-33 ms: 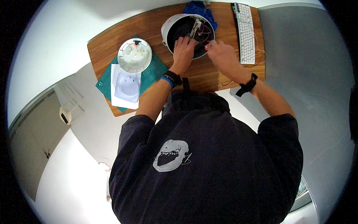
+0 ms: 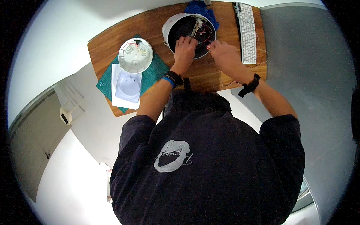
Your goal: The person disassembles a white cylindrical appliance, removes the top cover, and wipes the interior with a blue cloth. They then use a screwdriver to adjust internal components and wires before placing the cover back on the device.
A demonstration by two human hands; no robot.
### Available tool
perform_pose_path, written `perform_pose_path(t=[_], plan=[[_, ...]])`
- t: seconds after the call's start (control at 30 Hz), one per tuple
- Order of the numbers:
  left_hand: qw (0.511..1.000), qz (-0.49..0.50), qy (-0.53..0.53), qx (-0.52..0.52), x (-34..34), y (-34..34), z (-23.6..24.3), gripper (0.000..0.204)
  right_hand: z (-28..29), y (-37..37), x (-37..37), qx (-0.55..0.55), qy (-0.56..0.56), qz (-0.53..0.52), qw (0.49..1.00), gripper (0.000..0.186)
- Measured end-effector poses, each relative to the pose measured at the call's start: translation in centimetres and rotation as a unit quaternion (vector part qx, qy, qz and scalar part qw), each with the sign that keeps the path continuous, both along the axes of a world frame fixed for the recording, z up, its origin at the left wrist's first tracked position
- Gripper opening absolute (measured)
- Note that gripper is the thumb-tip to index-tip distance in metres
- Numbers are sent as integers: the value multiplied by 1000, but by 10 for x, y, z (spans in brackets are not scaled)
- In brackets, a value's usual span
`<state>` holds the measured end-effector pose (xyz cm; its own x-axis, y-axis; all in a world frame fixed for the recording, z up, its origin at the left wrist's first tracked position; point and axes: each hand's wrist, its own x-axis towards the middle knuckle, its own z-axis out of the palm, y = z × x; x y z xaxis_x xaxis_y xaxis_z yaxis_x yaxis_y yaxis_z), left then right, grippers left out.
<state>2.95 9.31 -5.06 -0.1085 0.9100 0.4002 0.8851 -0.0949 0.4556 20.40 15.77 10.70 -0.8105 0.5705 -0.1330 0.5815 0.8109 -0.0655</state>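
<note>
A round white housing (image 2: pixel 169 30) with a dark interior stands at the table's far middle. Inside it are a pale metal bracket (image 2: pixel 196 27) and red and white wires (image 2: pixel 206 33). My left hand (image 2: pixel 184 50) reaches over the near rim, fingers bent down into the housing; their tips, and whatever they touch, are hidden. At the near right rim, my right hand (image 2: pixel 224 53) is closed around a slim tool with a red part (image 2: pixel 209 47), mostly covered by the fingers. I cannot make out the tool's kind.
At left, a white round vented cover (image 2: pixel 135 62) with thin wires lies on a green cutting mat (image 2: pixel 159 67). Beside it are white paper (image 2: pixel 117 99) and a clear plastic tray (image 2: pixel 128 88). A blue cloth (image 2: pixel 202 9) lies behind the housing; a white keyboard (image 2: pixel 247 37) is at right.
My right hand has shifted slightly to the right, with the red part still at its fingers. My left hand stays nearly in place.
</note>
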Motion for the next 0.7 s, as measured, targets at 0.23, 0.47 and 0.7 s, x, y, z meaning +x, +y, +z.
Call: perform_pose_path(t=[0.23, 0.47, 0.7], plan=[[1000, 2, -8, -16, 0, -1, 1, 10, -19, 33, 25, -467, -47, -340, 815, 31], [1000, -4, -7, -23, 0, 0, -3, 9, -23, 50, 45, -744, 173, -512, 393, 36], [1000, -7, -2, -29, -1, 0, 0, 7, -43, 42, 42, -456, -18, -276, 846, 44]])
